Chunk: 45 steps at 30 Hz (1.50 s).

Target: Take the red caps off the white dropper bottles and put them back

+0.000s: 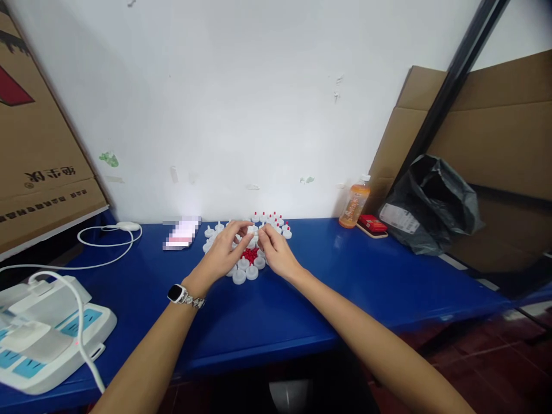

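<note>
My left hand (pixel 225 248) is closed, thumb and fingers round a white nozzle cap (pixel 251 229) above the pile. Close against it, my right hand (pixel 276 248) pinches with thumb and index finger; what lies between those fingertips is too small to tell. Under and around both hands stand several plain white nozzle caps (pixel 239 277), round with a thin spout. Among them lies a heap of small red tips (pixel 250 255). Behind my right hand, several white caps with red tips (pixel 287 232) stand grouped near the wall. A watch sits on my left wrist.
The blue table (pixel 302 322) meets a white wall. At left are a power strip (pixel 52 345) with white cables and a blurred, pale flat item (pixel 181 234). At right stand an orange drink bottle (pixel 355 202), a red box (pixel 373 223) on a phone, and a grey plastic bag (pixel 431 207).
</note>
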Tool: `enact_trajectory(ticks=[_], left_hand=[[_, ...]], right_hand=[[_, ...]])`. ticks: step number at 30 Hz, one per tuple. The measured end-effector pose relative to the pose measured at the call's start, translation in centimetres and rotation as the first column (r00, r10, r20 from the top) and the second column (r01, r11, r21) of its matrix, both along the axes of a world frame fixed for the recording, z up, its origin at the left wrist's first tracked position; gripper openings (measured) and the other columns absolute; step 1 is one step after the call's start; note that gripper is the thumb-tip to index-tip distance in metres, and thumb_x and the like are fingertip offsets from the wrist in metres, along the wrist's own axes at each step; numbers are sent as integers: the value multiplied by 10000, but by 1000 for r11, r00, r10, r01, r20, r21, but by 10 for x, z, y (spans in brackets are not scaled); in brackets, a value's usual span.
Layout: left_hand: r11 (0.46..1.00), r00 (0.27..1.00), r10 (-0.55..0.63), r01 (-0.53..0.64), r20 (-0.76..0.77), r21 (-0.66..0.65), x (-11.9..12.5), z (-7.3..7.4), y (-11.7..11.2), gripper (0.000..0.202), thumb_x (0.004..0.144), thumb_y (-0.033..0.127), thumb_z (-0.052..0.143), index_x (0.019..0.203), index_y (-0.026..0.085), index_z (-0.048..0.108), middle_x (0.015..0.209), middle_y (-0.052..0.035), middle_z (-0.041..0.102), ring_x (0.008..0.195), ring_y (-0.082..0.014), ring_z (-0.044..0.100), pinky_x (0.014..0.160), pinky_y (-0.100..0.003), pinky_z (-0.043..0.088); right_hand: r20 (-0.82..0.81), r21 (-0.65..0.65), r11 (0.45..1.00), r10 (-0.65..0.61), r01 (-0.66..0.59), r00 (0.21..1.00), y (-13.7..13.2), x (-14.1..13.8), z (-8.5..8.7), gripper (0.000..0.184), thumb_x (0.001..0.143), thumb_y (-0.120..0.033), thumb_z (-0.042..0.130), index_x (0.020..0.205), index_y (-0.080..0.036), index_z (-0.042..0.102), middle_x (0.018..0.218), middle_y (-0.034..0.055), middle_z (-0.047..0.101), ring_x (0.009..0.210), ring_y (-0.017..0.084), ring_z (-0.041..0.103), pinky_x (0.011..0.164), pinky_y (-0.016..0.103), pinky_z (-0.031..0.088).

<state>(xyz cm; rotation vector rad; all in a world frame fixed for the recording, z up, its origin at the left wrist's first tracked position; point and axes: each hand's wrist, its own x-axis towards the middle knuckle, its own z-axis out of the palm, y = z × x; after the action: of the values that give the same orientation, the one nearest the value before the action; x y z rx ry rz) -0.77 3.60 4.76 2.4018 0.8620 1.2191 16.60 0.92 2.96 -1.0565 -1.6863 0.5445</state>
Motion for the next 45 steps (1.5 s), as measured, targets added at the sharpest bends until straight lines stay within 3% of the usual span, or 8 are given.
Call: enact_trajectory(ticks=[6, 13, 18, 25, 33, 38, 42, 45], left_hand=[[999, 998, -45, 45, -41, -4, 2, 1, -1, 310, 975, 398, 496, 1214, 216, 571, 1007, -53, 636, 855, -189, 595, 793, -318, 479], [989, 998, -49, 55, -50, 138, -2, 11, -7, 279, 965, 369, 538, 1202, 235, 594, 1073, -58, 631, 930, -189, 580, 877, -333, 459], [988, 873, 155, -147, 462, -55, -27, 7, 15, 397, 999, 515, 370, 1075, 199, 598, 796, -13, 587, 699, -144, 549, 685, -266, 456], [983, 989, 147, -148, -11, -106, -27, -6, 23, 381, 904, 507, 570, 1154, 220, 594, 931, -28, 650, 801, -175, 597, 707, -291, 466], [992, 987, 113, -118, -113, -34, -12, -12, 15, 363, 853, 508, 656, 1094, 240, 607, 1052, -33, 682, 925, -205, 631, 800, -341, 486], [991, 989, 135, -136, -67, -13, -2, -15, 11, 368, 846, 486, 674, 1098, 233, 586, 1072, -40, 666, 959, -210, 634, 863, -363, 497], [974, 970, 226, -223, -89, 37, -3, -16, 11, 359, 885, 484, 617, 1140, 237, 566, 1127, -51, 651, 1013, -234, 604, 911, -405, 470], [971, 960, 238, -230, -149, 68, -8, -16, 12, 247, 933, 449, 543, 1029, 229, 600, 1054, -43, 657, 993, -242, 581, 897, -414, 452]], right_hand=[[-197, -37, 998, 46, -55, 979, 7, -8, -6, 398, 966, -540, 381, 723, -225, 402, 639, -35, 405, 586, 123, 386, 571, 263, 335], [-557, -259, 924, 94, -280, 825, 11, -17, -1, 483, 835, -649, 521, 671, -242, 320, 563, -75, 285, 472, 87, 226, 468, 245, 207], [-338, -38, 995, -98, 90, 936, 10, 6, 5, 445, 936, -583, 415, 675, -224, 389, 604, -36, 396, 554, 119, 359, 544, 263, 324], [349, 152, 985, -133, 84, 928, 15, 5, -8, 143, 875, -317, 617, 795, -205, 658, 835, 32, 618, 878, 196, 511, 864, 353, 381], [-16, 8, 999, -31, 31, 999, 16, 11, -3, 216, 911, -373, 567, 950, -183, 661, 766, 8, 651, 701, 144, 566, 668, 272, 423], [-200, -29, 994, 100, -108, 975, 30, 9, -1, 235, 830, -406, 650, 820, -172, 631, 726, 6, 650, 646, 132, 578, 605, 247, 433], [-31, 32, 990, -137, 138, 990, 66, 25, 13, 175, 825, -337, 639, 835, -164, 665, 728, 17, 668, 670, 139, 600, 634, 243, 451], [324, -1, 954, -284, 300, 903, 106, 36, 22, 171, 861, -239, 560, 907, -155, 703, 822, 50, 721, 746, 145, 646, 690, 231, 466]])
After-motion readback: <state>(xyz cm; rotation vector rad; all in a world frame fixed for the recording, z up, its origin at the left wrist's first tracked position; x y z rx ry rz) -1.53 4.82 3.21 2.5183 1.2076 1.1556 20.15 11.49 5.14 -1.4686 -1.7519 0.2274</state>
